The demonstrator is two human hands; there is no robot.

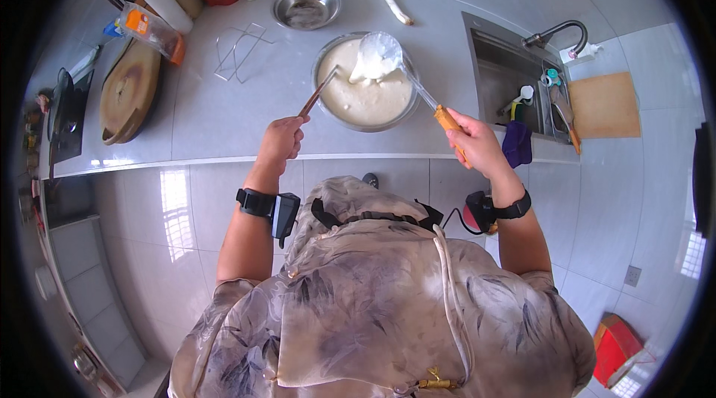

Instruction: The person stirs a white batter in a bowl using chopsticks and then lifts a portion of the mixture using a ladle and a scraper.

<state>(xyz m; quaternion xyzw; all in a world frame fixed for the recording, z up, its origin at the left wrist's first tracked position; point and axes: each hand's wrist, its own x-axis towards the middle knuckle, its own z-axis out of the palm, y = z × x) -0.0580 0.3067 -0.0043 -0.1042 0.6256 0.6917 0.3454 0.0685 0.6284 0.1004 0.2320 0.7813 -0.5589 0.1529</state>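
A wide metal bowl [366, 128] of pale, thick batter [363, 98] stands on the counter before me. My right hand [475, 138] grips the wooden handle of a metal ladle [380, 54]. The ladle's head is over the far side of the bowl, coated with batter that hangs down to the surface below. In my left hand [279, 143] is a pair of brown chopsticks [318, 95]. Their tips reach over the bowl's left side; whether they touch the batter I cannot tell.
Behind the bowl stands an empty-looking steel basin [306, 5], with a wire rack [240, 51] to its left. A round wooden chopping board [130, 90] lies at the left. On the right are the sink [498, 73], its faucet [559, 37] and a purple cloth [517, 143] over the edge.
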